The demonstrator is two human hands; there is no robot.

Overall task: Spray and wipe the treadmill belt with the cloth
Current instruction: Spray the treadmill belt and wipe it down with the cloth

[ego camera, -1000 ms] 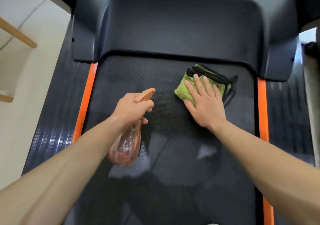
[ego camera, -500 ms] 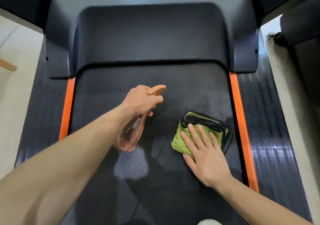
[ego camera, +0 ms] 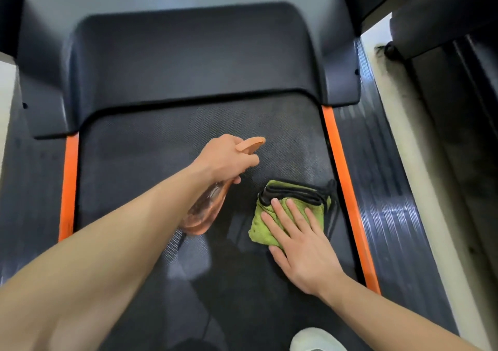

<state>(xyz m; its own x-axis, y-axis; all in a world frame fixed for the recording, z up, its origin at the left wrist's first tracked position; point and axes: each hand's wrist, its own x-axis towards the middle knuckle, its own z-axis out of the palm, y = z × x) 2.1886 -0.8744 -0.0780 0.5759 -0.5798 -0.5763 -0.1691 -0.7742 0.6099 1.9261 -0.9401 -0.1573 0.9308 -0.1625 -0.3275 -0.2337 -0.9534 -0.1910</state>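
The black treadmill belt (ego camera: 151, 162) runs down the middle of the view between two orange side strips. My left hand (ego camera: 223, 159) grips an orange spray bottle (ego camera: 204, 210) above the belt's centre, nozzle pointing right and away from me. A folded green cloth with black edging (ego camera: 291, 202) lies on the belt near the right orange strip. My right hand (ego camera: 301, 245) presses flat on the cloth's near half, fingers straight and spread.
The dark motor cover (ego camera: 194, 59) rises at the belt's far end, with a BRTW logo above it. Ribbed side rails (ego camera: 377, 188) flank the orange strips (ego camera: 347, 188). A dark piece of equipment (ego camera: 444, 54) stands at the right. A white shoe tip (ego camera: 315, 341) shows at the bottom.
My right hand has drawn the cloth down the belt toward me, along the right side. The left hand with the bottle has shifted right, toward the belt's centre.
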